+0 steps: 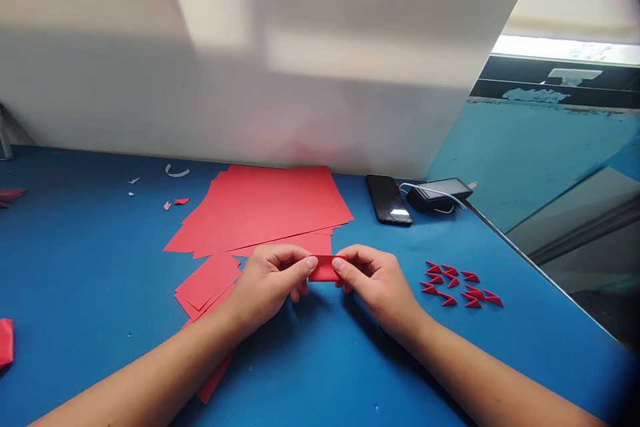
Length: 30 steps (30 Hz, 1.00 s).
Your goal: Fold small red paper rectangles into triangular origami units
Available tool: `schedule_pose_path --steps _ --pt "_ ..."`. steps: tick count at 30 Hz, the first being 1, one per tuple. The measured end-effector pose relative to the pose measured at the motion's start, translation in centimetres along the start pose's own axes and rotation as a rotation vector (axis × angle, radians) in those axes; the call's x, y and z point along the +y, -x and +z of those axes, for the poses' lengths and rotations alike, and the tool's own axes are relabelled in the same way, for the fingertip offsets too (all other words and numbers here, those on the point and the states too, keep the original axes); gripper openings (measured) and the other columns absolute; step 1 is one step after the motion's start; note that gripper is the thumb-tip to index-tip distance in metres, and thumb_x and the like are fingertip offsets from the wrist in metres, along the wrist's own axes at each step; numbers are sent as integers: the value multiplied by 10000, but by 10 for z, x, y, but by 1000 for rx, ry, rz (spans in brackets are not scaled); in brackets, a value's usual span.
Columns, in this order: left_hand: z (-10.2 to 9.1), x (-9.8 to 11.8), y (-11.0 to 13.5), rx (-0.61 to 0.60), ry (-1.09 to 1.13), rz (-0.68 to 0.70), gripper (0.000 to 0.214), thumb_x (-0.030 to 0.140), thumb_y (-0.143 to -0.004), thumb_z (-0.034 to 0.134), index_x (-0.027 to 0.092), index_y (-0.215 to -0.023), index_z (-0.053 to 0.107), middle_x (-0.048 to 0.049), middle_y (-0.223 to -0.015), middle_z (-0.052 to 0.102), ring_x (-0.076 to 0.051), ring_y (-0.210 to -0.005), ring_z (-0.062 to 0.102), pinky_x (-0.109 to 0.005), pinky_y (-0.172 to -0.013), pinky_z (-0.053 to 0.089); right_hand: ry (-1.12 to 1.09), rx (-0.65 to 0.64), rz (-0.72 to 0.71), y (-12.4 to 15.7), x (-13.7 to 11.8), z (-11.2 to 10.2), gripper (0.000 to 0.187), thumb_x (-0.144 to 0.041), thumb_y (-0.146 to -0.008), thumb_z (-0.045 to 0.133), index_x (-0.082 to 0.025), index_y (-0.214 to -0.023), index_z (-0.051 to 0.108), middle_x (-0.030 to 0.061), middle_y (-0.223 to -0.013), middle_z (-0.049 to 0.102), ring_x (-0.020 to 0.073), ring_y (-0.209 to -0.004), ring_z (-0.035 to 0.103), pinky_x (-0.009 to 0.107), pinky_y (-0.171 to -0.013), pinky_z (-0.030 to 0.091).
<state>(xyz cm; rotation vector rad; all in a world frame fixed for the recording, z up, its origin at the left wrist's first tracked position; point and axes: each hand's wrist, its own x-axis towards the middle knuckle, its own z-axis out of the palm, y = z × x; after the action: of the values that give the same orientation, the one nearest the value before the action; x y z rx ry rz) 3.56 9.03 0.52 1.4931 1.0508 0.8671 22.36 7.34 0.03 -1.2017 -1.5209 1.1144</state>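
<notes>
Small folded strip of red paper (326, 268) pinched from either end by left hand (270, 280) and right hand (377, 283), hands close together just above blue worktable (100, 267), near edge of stacked red sheets (265, 207), small folded red triangles (453, 287) off to right

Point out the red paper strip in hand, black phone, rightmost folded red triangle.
Red paper strip (326, 269): head view, middle of its visible face.
Black phone (388, 200): head view, middle of its screen.
Rightmost folded red triangle (493, 299): head view, its middle.

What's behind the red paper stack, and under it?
A white board stands behind the red paper stack on the blue tabletop. Whatever lies beneath the stack is covered from view.
</notes>
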Motion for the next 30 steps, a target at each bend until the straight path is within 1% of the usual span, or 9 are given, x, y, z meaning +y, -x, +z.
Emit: schedule_pose_path --steps 4,9,13,17,22,26,30 --pt "-1 1 1 -7 -9 9 249 327 -828 602 140 -667 630 20 -550 572 -89 -502 496 -215 -531 411 -14 -19 -12 0 1 0 169 -314 -835 617 -153 -785 634 -20 -627 560 105 -578 489 231 -562 389" --pt "-1 1 1 -32 11 -12 219 302 -802 622 136 -663 652 12 -558 582 -94 -511 503 -210 -517 416 -42 -68 -9 1 1 1 145 -301 -826 621 -158 -847 636 8 -746 617 119 -642 529 236 -589 414" --pt "0 -2 2 -53 -13 -10 200 297 -801 623 133 -706 687 -6 -581 602 -107 -526 524 -214 -509 430 7 -110 -12 2 -1 1 117 -275 -833 604 -164 -815 633 8 -731 616 121 -632 526 237 -582 412" --pt "1 -3 4 -85 -70 7 210 300 -815 605 134 -717 689 -24 -613 628 -121 -544 554 -225 -524 449 95 -126 -41 2 -4 2 106 -252 -832 593 -167 -795 644 12 -733 616 125 -636 527 239 -579 404" --pt "2 -5 4 -93 -102 10 218 304 -823 595 133 -717 680 -25 -619 635 -118 -542 558 -223 -531 452 164 -127 -85 2 -6 2 162 -258 -844 574 -163 -719 615 12 -709 588 126 -638 507 244 -583 395" --pt "5 -1 4 -82 -104 8 195 320 -820 603 143 -776 671 -9 -637 632 -108 -547 550 -211 -527 436 87 -105 -64 3 -3 2 192 -304 -864 564 -162 -741 605 6 -698 569 125 -632 500 245 -590 405" --pt "7 4 6 -54 -216 66 208 322 -793 633 140 -693 653 22 -570 557 -84 -521 464 -189 -481 350 19 -35 -64 6 -2 7 191 -333 -873 570 -166 -787 609 6 -707 591 129 -646 520 244 -611 422"
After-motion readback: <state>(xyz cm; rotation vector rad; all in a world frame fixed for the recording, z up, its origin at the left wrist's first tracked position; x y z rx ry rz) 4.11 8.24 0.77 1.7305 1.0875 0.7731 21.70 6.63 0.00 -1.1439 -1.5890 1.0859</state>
